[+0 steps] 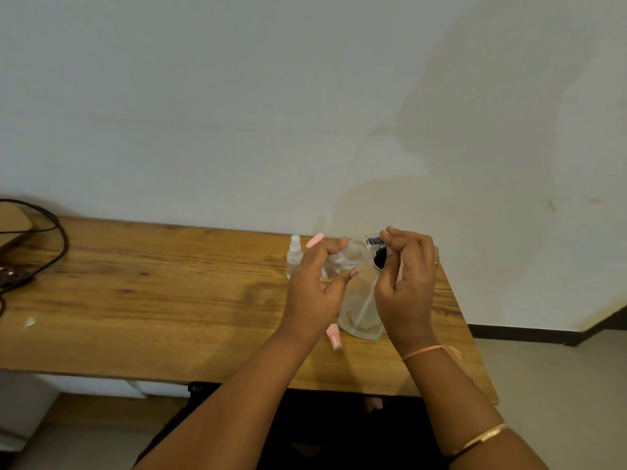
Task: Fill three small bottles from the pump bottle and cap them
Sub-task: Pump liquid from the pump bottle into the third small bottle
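**Ana:** What is the left hand (319, 286) doing?

**Ben:** Its fingers (330, 247) are curled round a small clear plastic bottle (342, 259). The bottle is tipped on its side in the air, above the brown wooden worktop (152, 283).

**Ana:** And the right hand (407, 276)?

**Ben:** It pinches the black ribbed cap (374, 241) at the three o'clock end of that bottle. I think it is a twist. I cannot tell if the cap goes on or comes off.

**Ana:** Where is the big one?

**Ben:** The tall clear pump bottle (359, 310) stands on the worktop at six o'clock from the cap, just under the hands.

**Ana:** How do you do this well?

**Ben:** Hold the little bottle firm, but do not squash it. It looks soft. Turn only the cap. Tip the mouth up a bit so nothing drips.

**Ana:** Is anything close by?

**Ben:** A small clear spray bottle (294, 256) stands at ten o'clock from the left hand. A pink plastic cap (334, 336) lies at six o'clock. Mind your wrists so you don't knock them.
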{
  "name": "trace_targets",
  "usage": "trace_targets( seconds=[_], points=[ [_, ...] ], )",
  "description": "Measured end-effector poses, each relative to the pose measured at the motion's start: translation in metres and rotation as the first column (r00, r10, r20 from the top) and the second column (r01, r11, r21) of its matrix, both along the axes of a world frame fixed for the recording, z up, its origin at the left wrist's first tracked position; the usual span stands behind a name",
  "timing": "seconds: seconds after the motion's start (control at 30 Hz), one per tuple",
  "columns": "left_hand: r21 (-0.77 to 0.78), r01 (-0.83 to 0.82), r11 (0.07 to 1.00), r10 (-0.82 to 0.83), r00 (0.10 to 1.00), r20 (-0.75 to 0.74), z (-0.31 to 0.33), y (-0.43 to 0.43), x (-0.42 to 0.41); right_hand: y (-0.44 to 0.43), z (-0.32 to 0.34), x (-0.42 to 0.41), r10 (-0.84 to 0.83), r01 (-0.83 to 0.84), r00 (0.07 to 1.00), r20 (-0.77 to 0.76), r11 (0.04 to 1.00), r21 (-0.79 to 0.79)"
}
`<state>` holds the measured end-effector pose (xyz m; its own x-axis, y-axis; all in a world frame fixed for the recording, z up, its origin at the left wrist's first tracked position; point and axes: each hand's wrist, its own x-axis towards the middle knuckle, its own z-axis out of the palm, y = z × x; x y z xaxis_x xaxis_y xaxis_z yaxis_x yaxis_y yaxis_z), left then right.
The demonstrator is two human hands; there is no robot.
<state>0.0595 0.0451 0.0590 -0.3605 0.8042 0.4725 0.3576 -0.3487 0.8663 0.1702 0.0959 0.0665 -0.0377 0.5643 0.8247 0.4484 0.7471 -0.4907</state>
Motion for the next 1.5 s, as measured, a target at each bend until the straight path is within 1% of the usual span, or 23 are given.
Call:
trace_targets(
  seconds=[0.17, 0.33, 0.53, 0.63, 0.73, 0.9, 1.27, 1.4, 1.5],
  points=[
    [0.010, -0.009, 1.000, 0.009, 0.998, 0.063, 0.004, -0.002, 0.001, -0.004, 0.007, -0.002, -0.037, 0.037, 0.999, -0.009, 0.999, 0.000],
    [0.033, -0.039, 0.999, 0.037, 0.997, 0.065, 0.009, -0.003, 0.000, -0.003, 0.012, -0.001, -0.055, 0.055, 0.998, 0.017, 0.998, 0.031],
    [-0.023, 0.019, 1.000, -0.017, 0.998, 0.063, 0.003, 0.001, -0.002, 0.003, 0.000, -0.001, -0.025, 0.023, 0.998, 0.050, 0.998, 0.057],
    [-0.031, 0.014, 0.999, -0.012, 0.997, 0.076, 0.001, 0.001, -0.001, 0.003, -0.003, 0.000, -0.038, 0.035, 0.997, 0.070, 0.998, 0.044],
    [-0.022, -0.001, 1.000, 0.003, 0.996, 0.094, 0.002, -0.001, -0.001, 0.000, 0.001, -0.001, -0.038, 0.037, 0.998, 0.045, 0.999, 0.017],
    [0.026, -0.043, 0.999, 0.040, 0.996, 0.076, 0.010, -0.005, 0.000, -0.006, 0.010, -0.003, -0.062, 0.062, 0.998, -0.003, 0.998, 0.026],
    [-0.030, -0.020, 0.999, 0.023, 0.996, 0.087, 0.005, -0.004, 0.002, 0.004, -0.001, 0.002, -0.009, 0.007, 0.999, 0.052, 0.999, 0.035],
    [-0.020, -0.037, 0.999, 0.039, 0.995, 0.087, 0.007, -0.004, 0.002, -0.004, 0.005, -0.001, -0.026, 0.026, 0.999, 0.024, 1.000, 0.011],
    [0.001, -0.044, 0.999, 0.044, 0.995, 0.087, 0.009, -0.004, 0.001, -0.005, 0.010, 0.000, -0.043, 0.042, 0.999, 0.008, 0.999, 0.034]
  ],
)
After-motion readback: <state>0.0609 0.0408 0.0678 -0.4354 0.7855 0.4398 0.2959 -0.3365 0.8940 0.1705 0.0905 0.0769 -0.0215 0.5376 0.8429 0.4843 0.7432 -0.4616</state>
